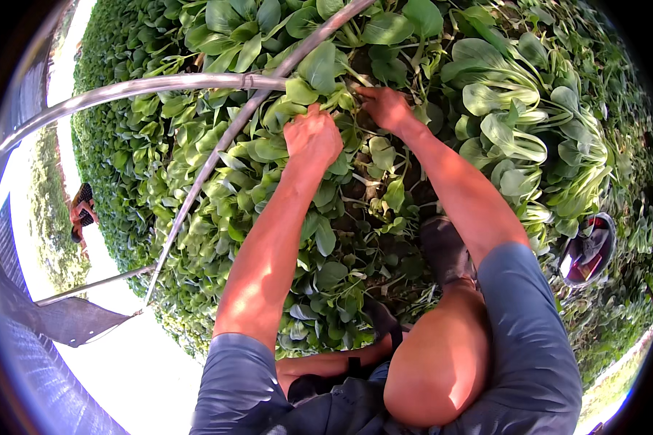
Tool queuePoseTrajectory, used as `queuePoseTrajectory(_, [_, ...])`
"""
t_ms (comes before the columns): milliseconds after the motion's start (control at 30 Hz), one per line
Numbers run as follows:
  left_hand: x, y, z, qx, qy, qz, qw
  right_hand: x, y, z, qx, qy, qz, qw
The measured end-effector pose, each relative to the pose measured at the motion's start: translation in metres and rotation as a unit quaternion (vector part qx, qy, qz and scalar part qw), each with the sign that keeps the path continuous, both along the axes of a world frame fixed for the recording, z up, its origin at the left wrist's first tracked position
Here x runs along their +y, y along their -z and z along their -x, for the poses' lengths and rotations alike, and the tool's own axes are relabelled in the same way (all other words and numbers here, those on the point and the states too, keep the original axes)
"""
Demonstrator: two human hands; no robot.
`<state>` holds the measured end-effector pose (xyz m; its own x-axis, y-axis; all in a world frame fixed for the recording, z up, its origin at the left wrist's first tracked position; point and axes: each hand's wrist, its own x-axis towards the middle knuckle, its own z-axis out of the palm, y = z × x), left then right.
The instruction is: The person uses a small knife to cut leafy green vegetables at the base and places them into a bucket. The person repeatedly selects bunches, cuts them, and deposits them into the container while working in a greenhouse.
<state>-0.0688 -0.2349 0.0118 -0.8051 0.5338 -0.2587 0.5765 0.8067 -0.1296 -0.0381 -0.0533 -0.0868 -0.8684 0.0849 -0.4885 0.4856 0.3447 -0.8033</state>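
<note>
Both my hands reach into a bed of leafy greens resembling bok choy. My left hand (313,133) has its fingers curled at the leaves of a green plant (320,70); its fingertips are partly hidden, so its grip cannot be told. Just to its right, my right hand (385,109) reaches toward the base of the same plant, thumb and fingers near the stems; whether it pinches anything is unclear. Pulled bok choy heads (514,144) with pale stalks lie in a pile on the right, beside my right forearm.
Curved metal poles (217,149) cross above the plants at upper left. My shoe (446,247) rests among low leaves. A round container (587,250) with a dark and red inside stands at the right. Another person (82,212) is at the far left. Dark netting (76,321) hangs at lower left.
</note>
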Motion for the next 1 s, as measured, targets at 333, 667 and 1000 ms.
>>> queuePoseTrajectory(333, [0.006,-0.02,-0.017,-0.078,-0.049,-0.015,0.996,0.019,0.036,-0.034,0.093,0.082,0.068,0.99])
queuePoseTrajectory(667, [0.016,-0.089,-0.089,0.007,0.028,-0.245,0.969,0.031,-0.077,-0.071,0.065,0.218,0.537,0.812])
queuePoseTrajectory(1000, [-0.025,-0.061,-0.104,-0.019,-0.041,-0.202,0.978,-0.011,-0.063,-0.042,-0.037,0.147,0.461,0.875])
